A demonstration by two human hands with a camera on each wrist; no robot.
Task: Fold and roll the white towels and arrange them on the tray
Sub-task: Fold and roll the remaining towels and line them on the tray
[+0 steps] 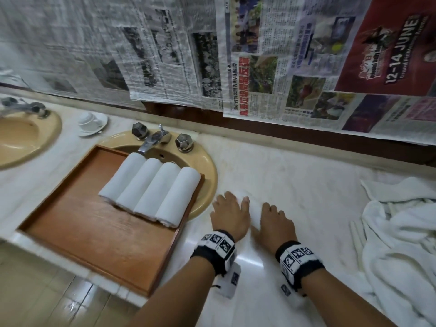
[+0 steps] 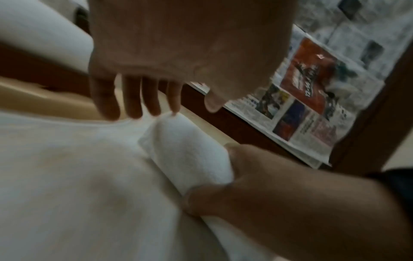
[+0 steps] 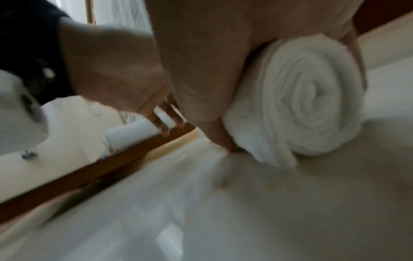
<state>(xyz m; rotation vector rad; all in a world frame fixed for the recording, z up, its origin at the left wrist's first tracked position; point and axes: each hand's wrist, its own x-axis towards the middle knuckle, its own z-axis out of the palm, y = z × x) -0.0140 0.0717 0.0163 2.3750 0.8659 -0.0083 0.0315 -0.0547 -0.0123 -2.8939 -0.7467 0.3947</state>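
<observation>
While both hands press on it, the rolled towel (image 1: pixel 254 210) lies on the white marble counter (image 1: pixel 295 175), just right of the wooden tray (image 1: pixel 99 232). Its long axis runs from near the person's right wrist up and left toward the sink (image 1: pixel 207 168); the right wrist view shows its spiral end face. The left hand (image 1: pixel 230 214) rests on the far end with fingers straight and slightly spread. The right hand (image 1: pixel 274 224) curls over the near end, thumb tucked beside it. Four finished rolls (image 1: pixel 151 188) lie side by side on the tray, parallel, pointing toward the tap (image 1: pixel 153 138). Unfolded towels (image 1: pixel 401 232) are heaped at right. Newspaper (image 1: pixel 271 55) on the wall reads "12–14 JUNE".
</observation>
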